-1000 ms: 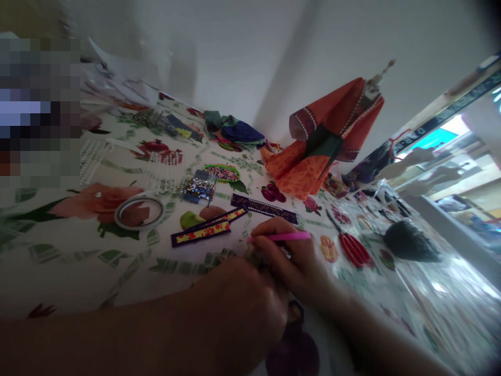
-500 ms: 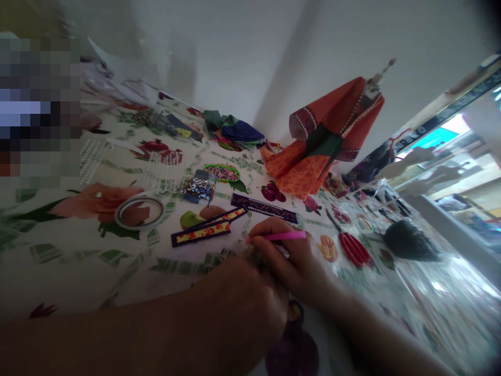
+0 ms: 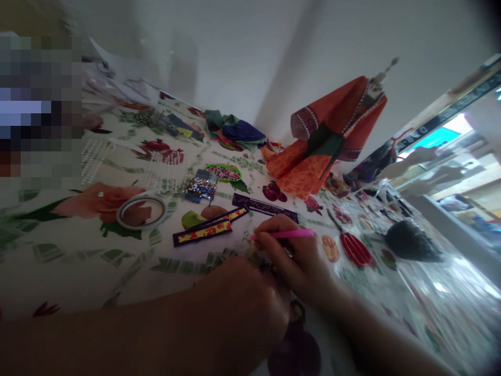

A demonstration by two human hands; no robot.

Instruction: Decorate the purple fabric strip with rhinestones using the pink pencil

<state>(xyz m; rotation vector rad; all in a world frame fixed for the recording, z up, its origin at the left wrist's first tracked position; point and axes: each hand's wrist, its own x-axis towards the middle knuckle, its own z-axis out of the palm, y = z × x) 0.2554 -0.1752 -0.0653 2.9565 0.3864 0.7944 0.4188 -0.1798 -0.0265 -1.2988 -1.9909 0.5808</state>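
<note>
In my right hand (image 3: 289, 261), closed with the fingers pinched, is a slim pink pen-shaped stick (image 3: 299, 233). Its left end points at the gap between my two hands, low over the flowered tablecloth. My left hand (image 3: 246, 303) is closed too, its back towards me, touching or nearly touching the right one; whatever it grips is hidden. Just beyond lie yellow-and-red patterned strips (image 3: 205, 233) with dark edges. Behind my right hand is a dark purple strip (image 3: 266, 207) with a row of pale beads.
Left of the strips lies a white tape roll (image 3: 121, 215). A bag of shiny beads (image 3: 200, 188) and a green-rimmed dish of coloured beads (image 3: 224, 172) sit farther back. A small orange garment (image 3: 313, 141) stands upright. Red-handled scissors (image 3: 356, 249) and a dark bundle (image 3: 410, 241) lie right.
My right hand and the pink stick have shifted slightly to the right. My left hand stays almost where it was.
</note>
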